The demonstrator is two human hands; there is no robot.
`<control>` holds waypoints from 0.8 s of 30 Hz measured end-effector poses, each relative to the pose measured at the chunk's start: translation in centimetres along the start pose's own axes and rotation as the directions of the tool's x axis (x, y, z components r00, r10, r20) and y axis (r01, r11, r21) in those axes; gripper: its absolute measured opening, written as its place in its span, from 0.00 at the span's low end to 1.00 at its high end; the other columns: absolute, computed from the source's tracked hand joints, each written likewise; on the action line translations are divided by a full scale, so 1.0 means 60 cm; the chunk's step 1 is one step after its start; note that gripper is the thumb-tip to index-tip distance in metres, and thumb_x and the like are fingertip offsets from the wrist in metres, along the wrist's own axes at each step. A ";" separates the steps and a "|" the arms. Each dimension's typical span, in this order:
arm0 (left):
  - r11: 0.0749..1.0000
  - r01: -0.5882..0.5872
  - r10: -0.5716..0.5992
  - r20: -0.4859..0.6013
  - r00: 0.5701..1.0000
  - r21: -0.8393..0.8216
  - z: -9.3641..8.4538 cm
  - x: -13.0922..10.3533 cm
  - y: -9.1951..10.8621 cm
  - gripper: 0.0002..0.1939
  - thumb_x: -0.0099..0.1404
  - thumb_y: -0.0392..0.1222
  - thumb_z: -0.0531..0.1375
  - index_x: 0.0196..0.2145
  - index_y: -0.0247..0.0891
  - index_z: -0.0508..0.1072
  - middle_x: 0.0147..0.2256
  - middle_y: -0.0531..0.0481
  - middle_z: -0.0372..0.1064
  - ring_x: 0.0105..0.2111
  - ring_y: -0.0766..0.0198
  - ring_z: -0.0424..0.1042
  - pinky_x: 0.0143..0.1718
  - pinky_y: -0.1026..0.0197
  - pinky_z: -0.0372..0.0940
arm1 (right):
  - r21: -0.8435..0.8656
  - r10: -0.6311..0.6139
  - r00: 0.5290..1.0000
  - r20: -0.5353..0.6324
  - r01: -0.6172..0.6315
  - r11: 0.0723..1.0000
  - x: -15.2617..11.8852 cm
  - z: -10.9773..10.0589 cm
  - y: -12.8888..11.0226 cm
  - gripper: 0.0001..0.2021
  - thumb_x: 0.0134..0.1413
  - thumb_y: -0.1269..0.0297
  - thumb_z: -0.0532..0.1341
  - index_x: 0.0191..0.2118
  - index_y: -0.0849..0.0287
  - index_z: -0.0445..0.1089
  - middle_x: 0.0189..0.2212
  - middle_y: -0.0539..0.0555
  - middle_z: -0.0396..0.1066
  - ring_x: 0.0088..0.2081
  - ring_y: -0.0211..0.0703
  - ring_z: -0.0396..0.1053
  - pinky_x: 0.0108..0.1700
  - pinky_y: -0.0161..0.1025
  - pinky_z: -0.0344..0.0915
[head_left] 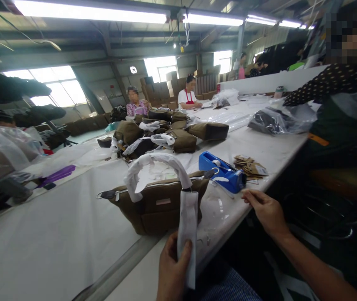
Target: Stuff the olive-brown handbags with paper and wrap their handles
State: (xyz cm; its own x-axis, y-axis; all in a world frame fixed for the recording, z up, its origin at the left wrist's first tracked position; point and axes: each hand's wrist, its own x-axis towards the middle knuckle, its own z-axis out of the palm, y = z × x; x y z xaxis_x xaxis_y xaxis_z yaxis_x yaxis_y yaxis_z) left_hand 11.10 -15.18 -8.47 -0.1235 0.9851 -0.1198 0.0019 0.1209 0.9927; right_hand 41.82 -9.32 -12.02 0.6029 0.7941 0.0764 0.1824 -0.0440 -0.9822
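Our left hand (177, 259) is closed around a flat white strip (187, 225), thumb pressed on its front, at the near side of the table. Our right hand (268, 211) is well apart from it, out past the table edge, thumb and fingertips pinched together close to the near end of a blue tape dispenser (220, 171); we cannot tell whether anything is caught between them.

The strip hangs from the side of an olive bag (162, 205), which stands on the white table (103, 221) just beyond our left hand. Its handle (158, 161) arches above the zipper, wrapped in white, and a small pale label (163, 201) sits on its front.

The dispenser stands just to the right of the bag, with a pile of brown tags (250, 166) behind it. Farther back we see a heap of olive bags (181, 140), some with white-wrapped parts, and purple strips (57, 175) off to the left. Two people are seated beyond the heap; at our right a dotted sleeve (332, 83) reaches toward a clear plastic bag (283, 119).
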 end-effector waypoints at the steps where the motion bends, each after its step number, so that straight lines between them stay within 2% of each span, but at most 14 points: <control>1: 1.000 -0.002 0.002 0.006 1.000 0.007 0.000 -0.001 0.000 0.22 0.56 0.54 0.68 0.41 0.34 0.79 0.40 0.41 0.80 0.43 0.48 0.77 0.47 0.54 0.69 | -0.011 -0.011 0.999 0.050 0.011 1.000 -0.026 -0.002 -0.011 0.22 0.46 0.44 0.70 0.39 0.57 0.81 0.32 0.55 0.80 0.35 0.48 0.76 0.42 0.41 0.71; 3: 1.000 -0.005 0.004 0.038 0.999 0.027 0.000 -0.003 0.001 0.20 0.57 0.52 0.68 0.42 0.34 0.79 0.41 0.41 0.80 0.44 0.49 0.76 0.48 0.55 0.68 | -0.011 -0.039 0.979 0.202 0.042 0.999 -0.078 0.001 -0.039 0.20 0.49 0.44 0.70 0.39 0.57 0.81 0.32 0.54 0.80 0.34 0.48 0.76 0.42 0.40 0.72; 4: 0.999 -0.005 0.003 0.058 0.998 0.033 0.000 -0.004 0.001 0.20 0.58 0.51 0.67 0.43 0.34 0.79 0.41 0.41 0.80 0.44 0.49 0.76 0.49 0.55 0.68 | 0.002 -0.064 0.951 0.301 0.066 0.998 -0.104 0.005 -0.056 0.19 0.51 0.45 0.69 0.38 0.56 0.81 0.31 0.54 0.80 0.34 0.47 0.76 0.40 0.38 0.72; 6: 0.999 -0.010 0.007 0.083 0.996 0.031 0.000 -0.006 0.002 0.20 0.59 0.50 0.67 0.44 0.34 0.78 0.42 0.41 0.80 0.45 0.49 0.76 0.48 0.55 0.68 | 0.047 -0.138 0.853 0.504 0.133 0.990 -0.148 0.019 -0.091 0.16 0.56 0.47 0.67 0.35 0.56 0.81 0.29 0.53 0.79 0.32 0.43 0.75 0.37 0.35 0.71; 9: 0.999 -0.043 0.041 0.075 0.996 0.019 -0.001 -0.011 0.003 0.17 0.59 0.47 0.67 0.43 0.34 0.78 0.41 0.41 0.80 0.43 0.50 0.76 0.47 0.55 0.69 | 0.117 -0.240 0.657 0.715 0.226 0.967 -0.193 0.050 -0.138 0.15 0.62 0.52 0.63 0.31 0.56 0.79 0.26 0.51 0.77 0.30 0.39 0.73 0.37 0.33 0.69; 10: 0.998 -0.059 0.058 0.077 0.995 0.019 -0.002 -0.012 0.004 0.16 0.59 0.46 0.67 0.43 0.34 0.78 0.40 0.41 0.80 0.43 0.50 0.77 0.47 0.56 0.69 | 0.122 -0.245 0.616 0.749 0.234 0.964 -0.202 0.062 -0.148 0.15 0.63 0.53 0.62 0.31 0.57 0.79 0.26 0.51 0.76 0.30 0.39 0.73 0.36 0.32 0.68; 11: 0.997 -0.076 0.074 0.082 0.994 0.021 -0.002 -0.013 0.004 0.16 0.59 0.46 0.67 0.43 0.34 0.78 0.40 0.42 0.80 0.43 0.50 0.77 0.47 0.56 0.69 | 0.112 -0.232 0.595 0.769 0.232 0.966 -0.208 0.074 -0.155 0.15 0.63 0.53 0.62 0.31 0.57 0.79 0.26 0.51 0.76 0.30 0.39 0.73 0.36 0.33 0.68; 12: 0.995 -0.095 0.092 0.088 0.992 0.026 -0.003 -0.015 0.005 0.16 0.60 0.45 0.67 0.43 0.34 0.78 0.40 0.42 0.80 0.42 0.51 0.77 0.46 0.56 0.69 | 0.088 -0.206 0.592 0.779 0.222 0.971 -0.212 0.086 -0.159 0.15 0.62 0.54 0.62 0.31 0.58 0.79 0.26 0.51 0.76 0.29 0.40 0.73 0.35 0.33 0.68; 14: 0.989 -0.137 0.131 0.096 0.987 0.051 -0.006 -0.018 0.007 0.15 0.60 0.45 0.66 0.43 0.35 0.79 0.41 0.42 0.80 0.43 0.51 0.77 0.47 0.56 0.69 | 0.012 -0.142 0.618 0.773 0.209 0.978 -0.214 0.106 -0.162 0.15 0.61 0.54 0.61 0.31 0.59 0.79 0.25 0.52 0.76 0.28 0.40 0.73 0.33 0.34 0.67; 17: 0.980 -0.172 0.161 0.101 0.982 0.101 -0.012 -0.023 0.009 0.15 0.62 0.45 0.66 0.45 0.35 0.79 0.43 0.42 0.80 0.44 0.51 0.77 0.48 0.55 0.69 | -0.111 -0.104 0.655 0.749 0.278 0.954 -0.211 0.121 -0.161 0.14 0.59 0.56 0.61 0.29 0.58 0.78 0.23 0.52 0.76 0.26 0.41 0.72 0.31 0.36 0.64; 21: 0.988 -0.131 0.121 0.118 0.986 0.085 -0.020 -0.027 0.009 0.16 0.62 0.44 0.65 0.47 0.35 0.79 0.45 0.41 0.79 0.47 0.50 0.77 0.50 0.54 0.68 | -0.233 -0.105 0.664 0.740 0.399 0.887 -0.208 0.121 -0.164 0.16 0.59 0.53 0.61 0.26 0.56 0.76 0.23 0.52 0.76 0.26 0.43 0.71 0.32 0.39 0.62; 24: 0.997 -0.074 0.073 0.126 0.989 0.001 -0.023 -0.028 0.009 0.18 0.62 0.45 0.67 0.47 0.33 0.78 0.45 0.39 0.79 0.47 0.49 0.77 0.50 0.54 0.68 | -0.327 -0.108 0.703 0.703 0.454 0.829 -0.199 0.123 -0.158 0.18 0.58 0.48 0.62 0.26 0.56 0.76 0.24 0.54 0.76 0.28 0.45 0.71 0.32 0.40 0.60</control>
State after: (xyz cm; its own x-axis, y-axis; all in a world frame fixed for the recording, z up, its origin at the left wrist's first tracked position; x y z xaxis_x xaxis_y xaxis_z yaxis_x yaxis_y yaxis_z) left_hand 9.96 -16.91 -7.71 0.0030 0.9989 -0.0477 0.0117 0.0477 0.9988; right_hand 27.17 -13.92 -4.89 -0.1416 0.9891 0.0391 0.6786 0.1258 -0.7237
